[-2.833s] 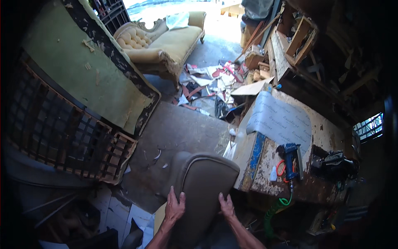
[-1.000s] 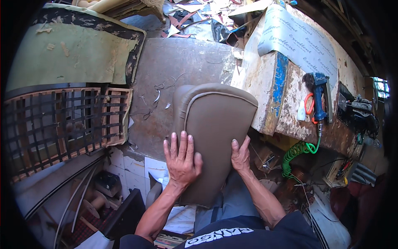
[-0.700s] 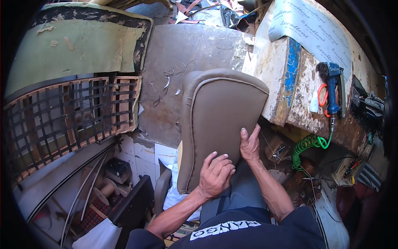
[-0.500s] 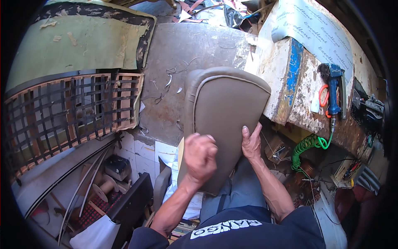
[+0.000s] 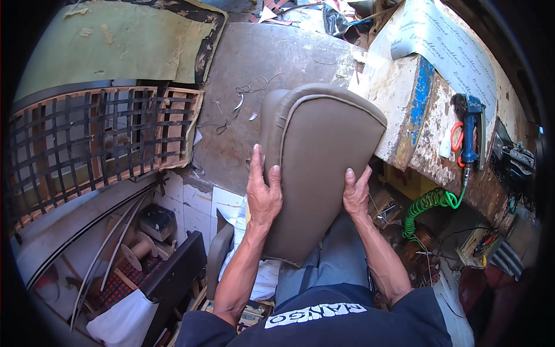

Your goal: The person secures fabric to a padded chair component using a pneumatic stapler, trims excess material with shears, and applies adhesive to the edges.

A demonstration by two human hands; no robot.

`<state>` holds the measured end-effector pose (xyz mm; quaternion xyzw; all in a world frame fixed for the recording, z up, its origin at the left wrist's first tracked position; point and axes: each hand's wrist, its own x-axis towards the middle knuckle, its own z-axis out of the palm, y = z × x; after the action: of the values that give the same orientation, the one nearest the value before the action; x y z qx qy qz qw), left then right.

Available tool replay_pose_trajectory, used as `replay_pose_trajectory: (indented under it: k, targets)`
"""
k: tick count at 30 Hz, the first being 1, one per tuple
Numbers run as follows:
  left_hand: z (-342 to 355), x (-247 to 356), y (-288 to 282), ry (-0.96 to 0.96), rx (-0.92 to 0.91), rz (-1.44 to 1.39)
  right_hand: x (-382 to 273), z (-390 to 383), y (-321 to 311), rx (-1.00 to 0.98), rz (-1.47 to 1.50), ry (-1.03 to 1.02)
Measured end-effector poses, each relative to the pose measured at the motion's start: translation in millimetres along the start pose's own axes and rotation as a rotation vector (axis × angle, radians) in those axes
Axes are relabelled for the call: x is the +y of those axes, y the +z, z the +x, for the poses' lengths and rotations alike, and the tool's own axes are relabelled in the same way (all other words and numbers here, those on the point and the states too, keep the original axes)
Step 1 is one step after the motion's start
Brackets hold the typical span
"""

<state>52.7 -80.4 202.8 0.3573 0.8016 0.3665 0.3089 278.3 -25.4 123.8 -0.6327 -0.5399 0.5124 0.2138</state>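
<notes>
A brown upholstered cushion piece (image 5: 324, 168) with a piped seam stands tilted over my lap, its wide rounded end pointing away. My left hand (image 5: 264, 194) holds its left side, thumb on the edge of the face and fingers stretched along the side. On the right edge, my right hand (image 5: 356, 191) grips it with the thumb on the face and the other fingers partly hidden past the edge. The back of the piece is out of sight.
Left stands a wooden frame with black webbing (image 5: 98, 139), below a green padded panel (image 5: 121, 49). To the right, a blue air stapler (image 5: 471, 133) lies on a worn bench (image 5: 430, 127), with a green coiled hose (image 5: 425, 205). Thread scraps (image 5: 238, 103) litter the grey surface ahead.
My left hand has gone from a closed fist over the cushion face to holding its left side. The cushion piece has shifted slightly right in view; my right hand keeps its hold.
</notes>
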Motion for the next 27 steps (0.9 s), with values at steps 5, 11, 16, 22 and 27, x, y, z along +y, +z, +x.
replay_pose_trajectory:
  k: [5, 11, 16, 22, 27]
  targets:
    - [-13.9, 3.2, 0.1, 0.142, -0.066, 0.238, -0.8, 0.4, -1.4, 0.021, -0.028, 0.015]
    - [-32.8, -5.9, -2.0, 0.187, -0.018, 0.252, -10.8, -3.4, -6.2, 0.064, -0.352, -0.054]
    - [-69.0, -14.5, 0.6, 0.28, 0.033, 0.463, -82.1, -13.4, -6.1, 0.273, -0.475, -0.409]
    - [-64.2, -13.3, 4.1, 0.284, 0.089, 0.484, -138.4, 2.8, 38.5, -0.16, -0.292, -0.663]
    - [-64.7, -10.0, 4.4, 0.276, 0.113, 0.41, -145.7, 7.0, 50.2, -0.143, -0.429, -0.548]
